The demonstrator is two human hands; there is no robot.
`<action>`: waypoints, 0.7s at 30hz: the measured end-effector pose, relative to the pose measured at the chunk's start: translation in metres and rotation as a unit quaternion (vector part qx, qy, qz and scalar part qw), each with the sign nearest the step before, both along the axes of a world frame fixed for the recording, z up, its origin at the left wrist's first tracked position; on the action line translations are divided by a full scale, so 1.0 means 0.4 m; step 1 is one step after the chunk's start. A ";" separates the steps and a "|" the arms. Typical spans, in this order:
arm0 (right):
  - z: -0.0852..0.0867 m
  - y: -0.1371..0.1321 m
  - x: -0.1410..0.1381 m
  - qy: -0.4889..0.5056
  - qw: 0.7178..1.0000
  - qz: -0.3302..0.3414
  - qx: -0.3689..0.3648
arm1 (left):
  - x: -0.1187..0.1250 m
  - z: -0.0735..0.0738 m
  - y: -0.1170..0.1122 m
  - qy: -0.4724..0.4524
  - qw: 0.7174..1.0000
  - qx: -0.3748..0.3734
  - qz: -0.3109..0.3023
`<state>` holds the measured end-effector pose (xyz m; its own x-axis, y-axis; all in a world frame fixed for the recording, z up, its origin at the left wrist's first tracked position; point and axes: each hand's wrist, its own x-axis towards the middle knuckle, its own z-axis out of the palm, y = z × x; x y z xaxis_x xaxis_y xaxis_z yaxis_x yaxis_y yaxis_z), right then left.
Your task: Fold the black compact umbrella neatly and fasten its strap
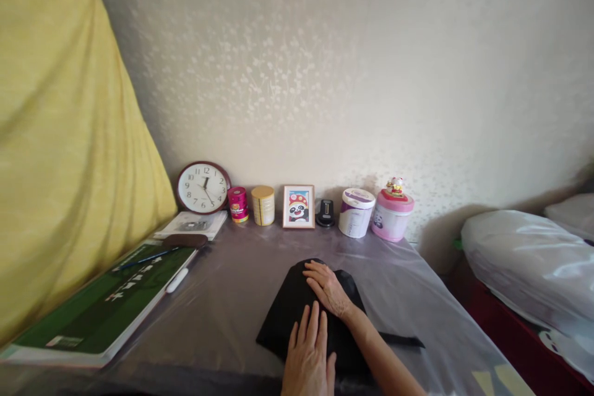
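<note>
So there's this plain black cloth thing (283,315), folded into a rough wedge, strap (401,340) poking out rightward, near the table's front edge. Left hand (309,343) and right hand (327,288) lie flat on it, fingers straight, not gripping. Behind: pink tin (238,204), yellow-lidded tin (263,206), two tubs (356,214), contents hidden. Shiny greyish table cover (208,309), yellow curtain (69,136) left, patterned wall (297,62).

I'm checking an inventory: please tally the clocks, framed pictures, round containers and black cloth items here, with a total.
Clock: 1
Framed picture: 1
Round containers: 4 (magenta can, yellow can, purple-and-white tub, pink-and-white tub)
Black cloth item: 1, under left hand and right hand
Total: 7
</note>
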<state>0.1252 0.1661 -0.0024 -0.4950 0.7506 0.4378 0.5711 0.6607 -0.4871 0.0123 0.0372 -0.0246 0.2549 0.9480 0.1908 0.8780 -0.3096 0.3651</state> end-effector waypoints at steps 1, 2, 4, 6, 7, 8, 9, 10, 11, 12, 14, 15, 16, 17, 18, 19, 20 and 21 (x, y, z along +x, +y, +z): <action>-0.003 0.019 -0.004 -0.004 1.000 -0.005 -0.005 | -0.002 0.001 0.000 -0.007 1.000 -0.012 0.002; -0.005 0.038 -0.008 -0.005 1.000 -0.013 -0.018 | -0.003 0.002 -0.001 -0.014 1.000 -0.022 0.004; -0.012 0.073 -0.015 0.000 0.998 -0.039 -0.058 | -0.005 0.004 -0.002 -0.024 0.999 -0.036 0.007; -0.018 0.103 -0.019 0.009 0.993 -0.075 -0.095 | -0.005 0.008 -0.003 -0.028 0.999 -0.046 0.006; -0.020 0.114 -0.017 0.014 0.990 -0.095 -0.106 | -0.005 0.011 -0.003 -0.028 0.998 -0.053 0.004; -0.019 0.121 -0.013 0.020 0.987 -0.115 -0.111 | -0.004 0.014 -0.003 -0.028 0.998 -0.060 0.001; -0.018 0.125 -0.004 0.026 0.984 -0.135 -0.112 | -0.004 0.017 -0.003 -0.028 0.997 -0.066 0.000; -0.015 0.125 0.010 0.033 0.981 -0.158 -0.112 | -0.003 0.019 -0.003 -0.028 0.997 -0.069 0.001; -0.011 0.121 0.028 0.042 0.976 -0.182 -0.112 | -0.003 0.020 -0.003 -0.029 0.997 -0.068 0.002; -0.008 0.112 0.051 0.052 0.971 -0.207 -0.112 | -0.003 0.020 -0.004 -0.031 0.998 -0.063 0.004; -0.002 0.082 0.105 0.072 0.957 -0.255 -0.117 | -0.003 0.016 -0.005 -0.034 0.998 -0.050 0.009; -0.002 0.062 0.134 0.079 0.950 -0.276 -0.122 | -0.004 0.013 -0.006 -0.035 0.998 -0.044 0.009; -0.003 0.040 0.162 0.084 0.944 -0.292 -0.128 | -0.004 0.010 -0.007 -0.037 0.999 -0.039 0.009; -0.005 0.017 0.187 0.086 0.940 -0.302 -0.136 | -0.005 0.008 -0.007 -0.037 0.999 -0.034 0.010; -0.009 -0.006 0.208 0.091 0.935 -0.309 -0.147 | -0.006 0.007 -0.008 -0.037 0.999 -0.030 0.011; -0.013 -0.028 0.223 0.108 0.926 -0.315 -0.178 | -0.007 0.007 -0.008 -0.037 0.999 -0.027 0.011; -0.016 -0.048 0.234 0.131 0.914 -0.317 -0.217 | -0.008 0.009 -0.009 -0.037 0.999 -0.025 0.011; -0.018 -0.066 0.239 0.151 0.902 -0.318 -0.252 | -0.009 0.012 -0.009 -0.037 0.999 -0.025 0.010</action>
